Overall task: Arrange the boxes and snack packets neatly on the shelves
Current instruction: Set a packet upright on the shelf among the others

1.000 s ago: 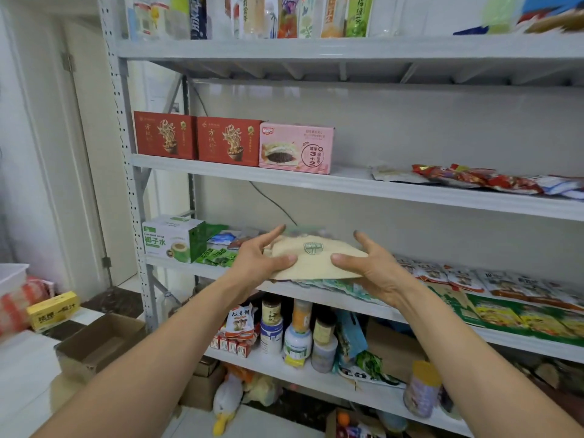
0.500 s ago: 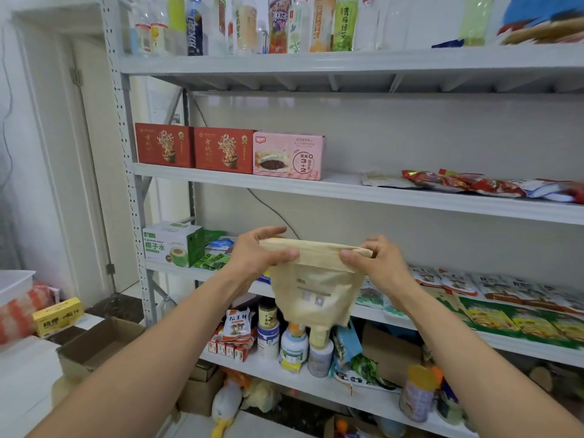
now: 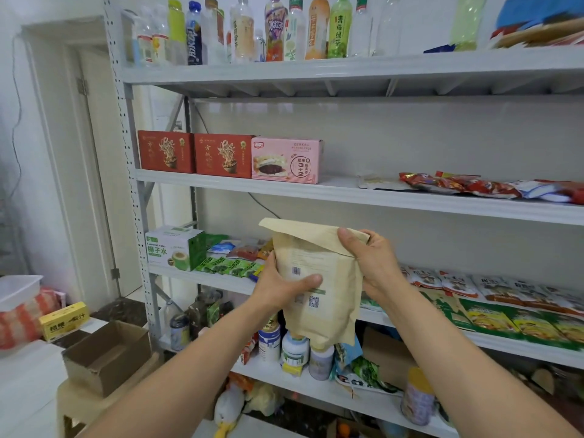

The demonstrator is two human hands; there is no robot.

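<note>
— Right, both hands on the pouch now. Left hand wraps its middle, thumb across the barcode side; right hand pinches the folded top corner.

— Where is it, exactly?

— Upright in the air between the two hands, in front of the shelves, touching none. Its bottom hangs below the left hand.

— Heavy, do you think?

— Fairly light, I'd guess. Paper-like skin, soft and creased, bulging low down, so the contents probably settle and shift. Matt surface, so not slippery, I'd say.

— Fragile?

— The flap under the right thumb looks the weak spot; hauled by that alone it could open or tear. Better to carry it round the belly, where the left hand sits, or from underneath, and steer with the top.

— And where does it go?

— Can't know. Pink box stands above and left of both hands; maybe alongside it. Stood up, a soft pouch might slump; flat looks safer.
</note>
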